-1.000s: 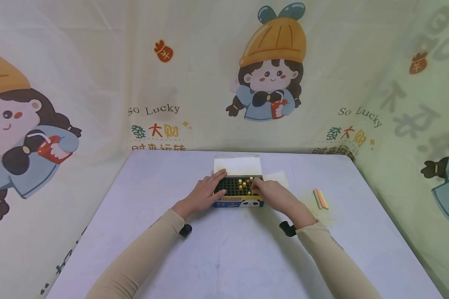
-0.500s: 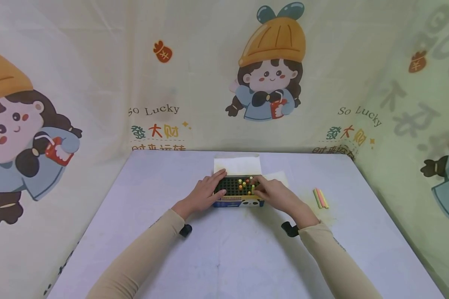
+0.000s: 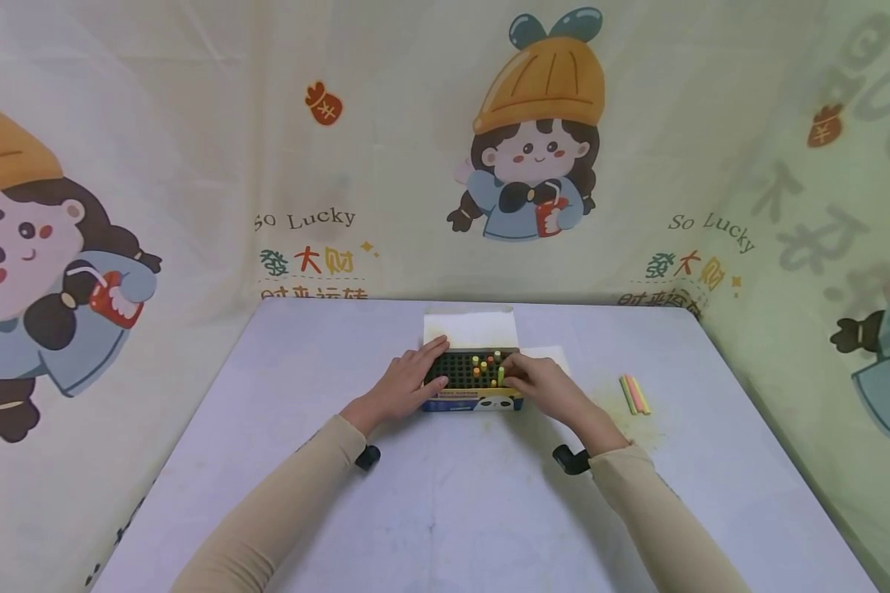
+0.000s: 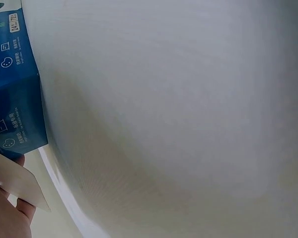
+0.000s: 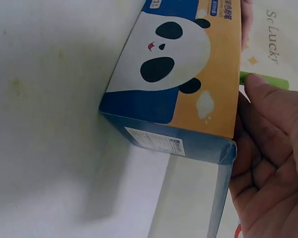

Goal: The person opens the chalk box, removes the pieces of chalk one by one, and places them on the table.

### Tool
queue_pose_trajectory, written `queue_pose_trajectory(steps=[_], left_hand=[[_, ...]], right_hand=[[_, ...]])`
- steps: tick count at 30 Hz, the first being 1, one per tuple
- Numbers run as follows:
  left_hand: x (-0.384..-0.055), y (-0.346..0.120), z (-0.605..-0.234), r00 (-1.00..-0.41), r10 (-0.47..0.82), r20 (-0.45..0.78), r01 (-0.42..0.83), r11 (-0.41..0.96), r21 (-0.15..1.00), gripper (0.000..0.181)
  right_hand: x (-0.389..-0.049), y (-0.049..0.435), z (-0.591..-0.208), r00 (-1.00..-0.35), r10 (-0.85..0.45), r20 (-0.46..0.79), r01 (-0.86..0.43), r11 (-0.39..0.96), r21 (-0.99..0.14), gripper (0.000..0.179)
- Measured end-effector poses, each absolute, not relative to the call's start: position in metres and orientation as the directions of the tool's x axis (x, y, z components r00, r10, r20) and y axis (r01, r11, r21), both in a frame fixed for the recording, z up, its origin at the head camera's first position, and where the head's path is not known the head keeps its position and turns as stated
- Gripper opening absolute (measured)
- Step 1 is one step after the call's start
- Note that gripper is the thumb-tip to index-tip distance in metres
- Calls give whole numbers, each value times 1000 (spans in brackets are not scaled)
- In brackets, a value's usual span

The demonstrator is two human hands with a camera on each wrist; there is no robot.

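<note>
A chalk box (image 3: 452, 404) with a panda print stands at mid-table, its white lid flap (image 3: 471, 328) folded back. Inside is a black holder (image 3: 456, 362) with rows of holes, where several yellow, orange and red chalk sticks stand toward the right. Over the box's left end lies my left hand (image 3: 396, 387), fingers toward the back corner and thumb toward the front edge. My right hand (image 3: 552, 391) pinches an upright green chalk stick (image 5: 277, 82) between thumb and fingers at the front right of the holder. The stick's lower end is hidden by the box in the right wrist view.
Several pink, green and yellow chalk sticks (image 3: 634, 394) lie side by side on the white table (image 3: 430, 511), right of the box. Pale yellowish dust marks the surface around them. A printed cloth (image 3: 415, 165) hangs behind the table and along its sides.
My right hand has shifted a little to the right and turned, so the green chalk stick shows more than a second ago. The left hand and the box stay in place.
</note>
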State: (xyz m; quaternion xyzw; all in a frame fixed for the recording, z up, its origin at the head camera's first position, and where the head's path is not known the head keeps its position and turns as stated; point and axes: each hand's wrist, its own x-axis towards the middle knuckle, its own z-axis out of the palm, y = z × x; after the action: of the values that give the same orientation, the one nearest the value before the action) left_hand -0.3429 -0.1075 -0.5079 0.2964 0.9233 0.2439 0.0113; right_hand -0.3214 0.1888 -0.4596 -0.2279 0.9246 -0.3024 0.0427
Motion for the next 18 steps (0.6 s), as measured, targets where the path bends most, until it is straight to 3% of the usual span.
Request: queue_pose_trajectory(steps=[8, 18], left_hand=[[-343, -108, -510, -830, 545, 121, 534, 713, 454, 70], [-342, -107, -508, -827, 550, 117, 535, 706, 463, 70]], right_hand=[[-321, 187, -458, -882, -462, 93, -435, 722, -539, 13], [-315, 196, -452, -917, -374, 140, -373, 673, -639, 23]])
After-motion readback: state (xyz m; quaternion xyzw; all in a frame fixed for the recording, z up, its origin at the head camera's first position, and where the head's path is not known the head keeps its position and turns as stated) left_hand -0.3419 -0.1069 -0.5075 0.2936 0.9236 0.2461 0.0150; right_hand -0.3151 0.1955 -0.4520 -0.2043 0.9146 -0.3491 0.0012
